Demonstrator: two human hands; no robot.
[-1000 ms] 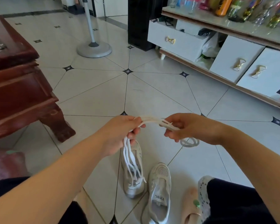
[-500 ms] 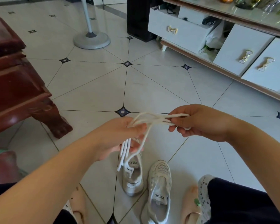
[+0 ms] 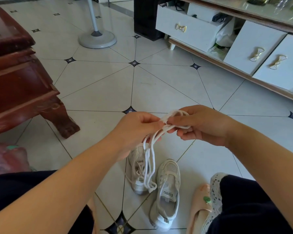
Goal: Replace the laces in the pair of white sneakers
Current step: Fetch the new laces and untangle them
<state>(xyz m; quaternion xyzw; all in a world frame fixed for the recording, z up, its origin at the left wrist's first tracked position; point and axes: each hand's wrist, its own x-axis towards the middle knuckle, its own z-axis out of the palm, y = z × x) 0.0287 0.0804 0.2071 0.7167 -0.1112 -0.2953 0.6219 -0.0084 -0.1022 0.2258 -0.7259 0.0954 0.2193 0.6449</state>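
Pinched by left hand (image 3: 135, 130) at 9 o'clock, gripped by right hand (image 3: 203, 126) at 3: white laces (image 3: 164, 118), loops dangling toward 6 o'clock over the sneakers (image 3: 168, 184). Likely light, limp, tangle-prone; best taken near an end tip.

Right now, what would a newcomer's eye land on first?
Mid-frame, the left hand and right hand pinch a bundle of white laces between them, with loops dangling down. Directly below, the white sneakers sit side by side on the tiled floor. Dark red wooden furniture fills the left edge.
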